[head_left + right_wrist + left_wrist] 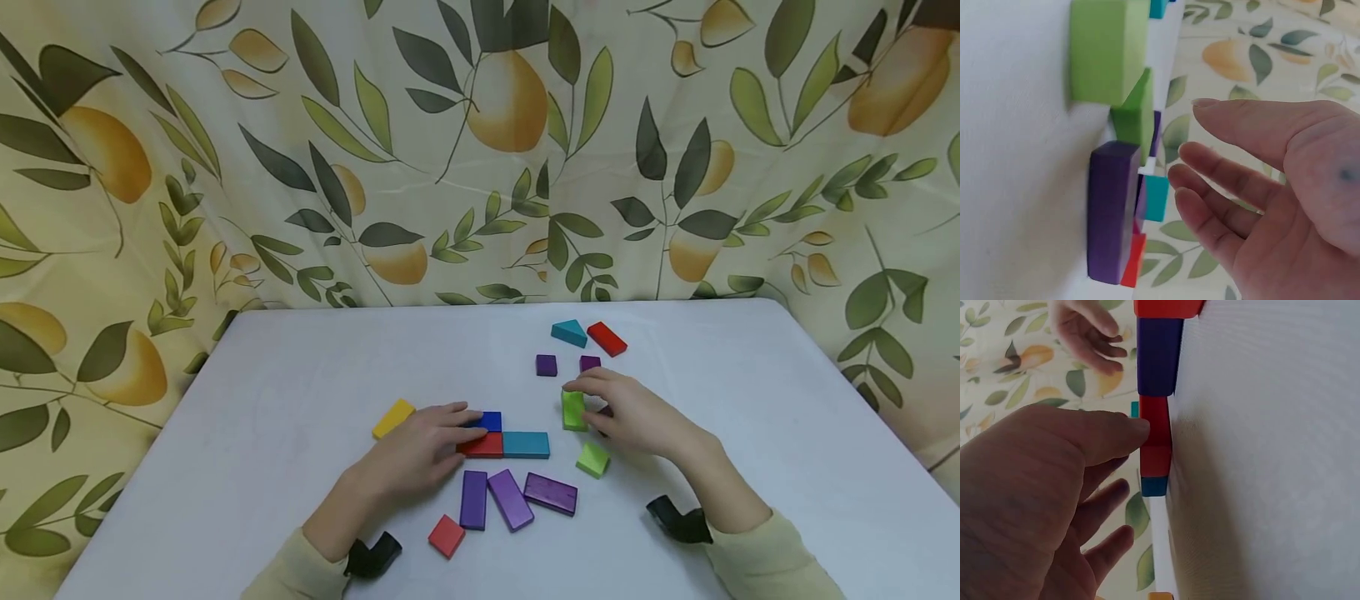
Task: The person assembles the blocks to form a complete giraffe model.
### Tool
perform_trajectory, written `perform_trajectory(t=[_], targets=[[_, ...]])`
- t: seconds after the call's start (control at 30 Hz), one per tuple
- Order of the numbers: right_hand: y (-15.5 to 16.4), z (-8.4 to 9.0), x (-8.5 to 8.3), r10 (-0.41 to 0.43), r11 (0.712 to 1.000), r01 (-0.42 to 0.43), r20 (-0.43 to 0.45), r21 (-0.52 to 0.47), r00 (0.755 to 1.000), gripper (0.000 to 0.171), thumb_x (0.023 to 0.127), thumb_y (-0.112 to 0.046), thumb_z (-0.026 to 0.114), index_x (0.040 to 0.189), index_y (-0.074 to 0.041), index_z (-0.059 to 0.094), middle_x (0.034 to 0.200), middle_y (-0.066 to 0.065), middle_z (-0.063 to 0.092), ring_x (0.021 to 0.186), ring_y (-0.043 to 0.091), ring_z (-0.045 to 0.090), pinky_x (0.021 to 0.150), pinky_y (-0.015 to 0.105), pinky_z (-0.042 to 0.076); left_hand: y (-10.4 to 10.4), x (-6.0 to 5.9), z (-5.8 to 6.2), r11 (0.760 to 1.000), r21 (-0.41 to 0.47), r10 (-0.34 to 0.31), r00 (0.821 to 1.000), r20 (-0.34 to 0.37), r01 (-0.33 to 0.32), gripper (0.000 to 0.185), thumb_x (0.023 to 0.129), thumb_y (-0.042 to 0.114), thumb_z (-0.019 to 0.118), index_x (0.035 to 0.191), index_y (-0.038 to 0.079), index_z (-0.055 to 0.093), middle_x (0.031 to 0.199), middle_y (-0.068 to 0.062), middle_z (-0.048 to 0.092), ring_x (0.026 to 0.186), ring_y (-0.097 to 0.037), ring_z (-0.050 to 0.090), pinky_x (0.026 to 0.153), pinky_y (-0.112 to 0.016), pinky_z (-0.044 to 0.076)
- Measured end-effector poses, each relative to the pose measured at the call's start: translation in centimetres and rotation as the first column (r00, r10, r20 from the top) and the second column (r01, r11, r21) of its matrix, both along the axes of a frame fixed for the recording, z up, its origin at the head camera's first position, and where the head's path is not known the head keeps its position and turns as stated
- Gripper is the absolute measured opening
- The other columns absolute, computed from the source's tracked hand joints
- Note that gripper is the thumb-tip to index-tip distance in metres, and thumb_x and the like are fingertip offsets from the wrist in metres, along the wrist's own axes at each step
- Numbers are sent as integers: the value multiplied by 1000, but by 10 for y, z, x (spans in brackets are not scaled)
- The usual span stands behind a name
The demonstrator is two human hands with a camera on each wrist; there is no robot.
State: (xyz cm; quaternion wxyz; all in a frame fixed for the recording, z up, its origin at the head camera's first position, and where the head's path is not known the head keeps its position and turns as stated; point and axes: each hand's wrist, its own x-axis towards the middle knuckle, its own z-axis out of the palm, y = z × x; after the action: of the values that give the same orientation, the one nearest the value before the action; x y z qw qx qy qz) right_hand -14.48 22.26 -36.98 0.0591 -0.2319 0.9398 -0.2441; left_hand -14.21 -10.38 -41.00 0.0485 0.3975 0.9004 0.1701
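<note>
Green wood first: a green block (573, 410) stands on edge near the middle of the white table (300, 375), and the right hand (633, 414) hovers against it from 3 o'clock, fingertips reaching over its top. In the right wrist view that hand's fingers (1222, 181) are relaxed and slightly bent, gripping nothing, with a gap between them and the blocks. A smaller green wedge (592, 459) lies at 5 o'clock from the standing block, just below the right hand

At 9 o'clock from the green block sits a tight cluster: a red block (483, 446) with a teal block (526, 445) touching its right end and a blue block (489, 420) just behind it. The left hand (420, 450) lies flat over the left part of this cluster, fingers straight and resting on the red and blue pieces; the left wrist view shows the thumb (1116, 434) pressed against the red block's side, not curled round it

At 6 o'clock from the cluster lie three purple blocks (510, 498), fanned side by side, with a small red square (446, 535) at their 8 o'clock. A yellow block (393, 417) lies at 9 o'clock from the left hand. Toward 12 o'clock from the green block are two small purple squares (546, 365), then a teal wedge (569, 332) and a red bar (607, 338) farther back. A leaf-and-fruit patterned curtain (480, 150) hangs behind the table
</note>
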Motion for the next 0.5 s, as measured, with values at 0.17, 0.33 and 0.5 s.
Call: perform_trajectory(t=[0.17,0.33,0.5], targets=[[3,-8,-6,39,999,-40,32,15,999,41,90,0,70,131,-7,67,137,19,56,130,44,48,102,59,45,-2,-1,-2,1000,4,-4,1000,17,4,40,100,20,65,140,20,63,145,4,56,140,-20,44,112,-42,38],[0,-7,-4,54,998,-55,73,14,996,41,90,-2,71,131,-10,68,141,17,53,132,43,46,102,59,45,-1,-2,-3,1000,-2,0,1000,27,0,38,101,20,64,139,22,64,144,5,56,139,-18,45,112,-40,38],[-12,8,11,214,977,-211,128,-41,968,40,90,-7,75,128,-17,70,137,7,57,129,36,49,101,56,47,0,-3,-3,1000,-7,2,999,53,-2,38,100,20,65,139,24,65,145,6,55,140,-18,43,111,-40,39]])
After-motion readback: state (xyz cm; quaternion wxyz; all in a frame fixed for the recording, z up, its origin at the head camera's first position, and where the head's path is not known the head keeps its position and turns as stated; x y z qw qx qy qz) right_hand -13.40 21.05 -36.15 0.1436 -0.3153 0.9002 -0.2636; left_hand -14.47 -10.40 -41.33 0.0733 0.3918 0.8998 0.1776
